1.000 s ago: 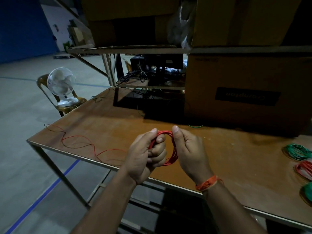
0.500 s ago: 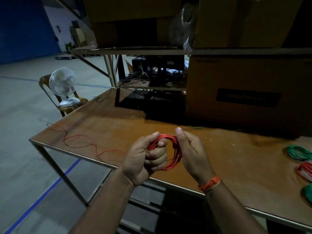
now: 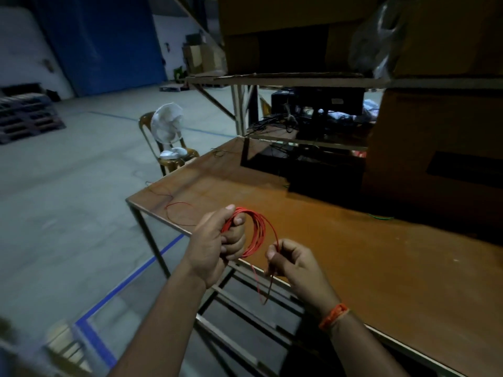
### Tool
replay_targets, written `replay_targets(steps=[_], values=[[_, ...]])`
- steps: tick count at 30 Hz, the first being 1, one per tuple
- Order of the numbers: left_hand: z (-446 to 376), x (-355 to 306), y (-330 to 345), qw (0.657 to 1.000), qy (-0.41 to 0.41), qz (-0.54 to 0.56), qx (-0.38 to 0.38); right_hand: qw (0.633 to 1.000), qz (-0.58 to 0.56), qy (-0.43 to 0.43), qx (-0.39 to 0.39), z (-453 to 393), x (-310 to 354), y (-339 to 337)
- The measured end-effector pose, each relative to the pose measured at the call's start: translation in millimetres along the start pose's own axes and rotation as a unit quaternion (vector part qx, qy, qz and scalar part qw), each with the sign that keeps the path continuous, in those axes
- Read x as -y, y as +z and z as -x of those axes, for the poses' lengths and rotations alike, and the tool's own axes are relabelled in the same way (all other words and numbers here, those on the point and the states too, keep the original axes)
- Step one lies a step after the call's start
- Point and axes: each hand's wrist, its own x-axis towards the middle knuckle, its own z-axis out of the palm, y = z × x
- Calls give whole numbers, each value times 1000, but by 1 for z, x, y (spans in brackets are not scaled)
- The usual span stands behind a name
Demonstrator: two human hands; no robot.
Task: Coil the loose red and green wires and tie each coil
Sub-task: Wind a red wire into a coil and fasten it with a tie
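My left hand (image 3: 215,240) grips a red wire coil (image 3: 258,232) of several loops, held upright over the table's near left corner. One strand arcs out of the coil to my right hand (image 3: 291,261), which pinches it between thumb and fingers just right of and below the coil. Below that pinch the red wire hangs in a loose loop (image 3: 262,291) past the table edge. More loose red wire (image 3: 178,205) trails thinly over the table's far left corner. A short bit of green wire (image 3: 381,218) lies by the big box.
The brown wooden table (image 3: 381,268) runs to the right. A large cardboard box (image 3: 435,159) and a dark open case (image 3: 299,170) stand at its back under a shelf. A white fan (image 3: 166,127) sits on a chair left of the table.
My right hand has come off the coil, moving down and right and drawing one strand out with it. The view has swung left, so the finished coils at the right are out of frame.
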Motion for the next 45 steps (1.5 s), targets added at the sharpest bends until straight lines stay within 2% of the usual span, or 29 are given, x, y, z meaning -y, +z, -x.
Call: replay_targets(steps=[8, 16, 27, 31, 33, 36, 38, 42, 45], values=[[1, -35, -81, 991, 37, -90, -92, 998, 63, 21, -11, -73, -9, 71], [-5, -55, -133, 981, 74, -76, -160, 994, 102, 26, -40, -136, -29, 133], [-21, -67, -158, 960, 114, -83, -240, 988, 153, 33, 6, -204, -49, 143], [-24, -74, -154, 949, 133, -93, -269, 976, 218, 21, 14, -223, -54, 147], [-23, -75, -153, 945, 145, -91, -278, 964, 264, -1, 44, -231, -53, 153], [-20, -72, -155, 935, 149, -92, -309, 922, 357, -52, 141, -242, -53, 166], [-18, -69, -156, 927, 146, -99, -332, 908, 367, -71, 189, -251, -60, 178], [-13, -67, -159, 913, 154, -98, -366, 887, 388, -96, 233, -267, -72, 200], [-10, -70, -164, 901, 175, -83, -388, 894, 363, -94, 247, -284, -71, 214]])
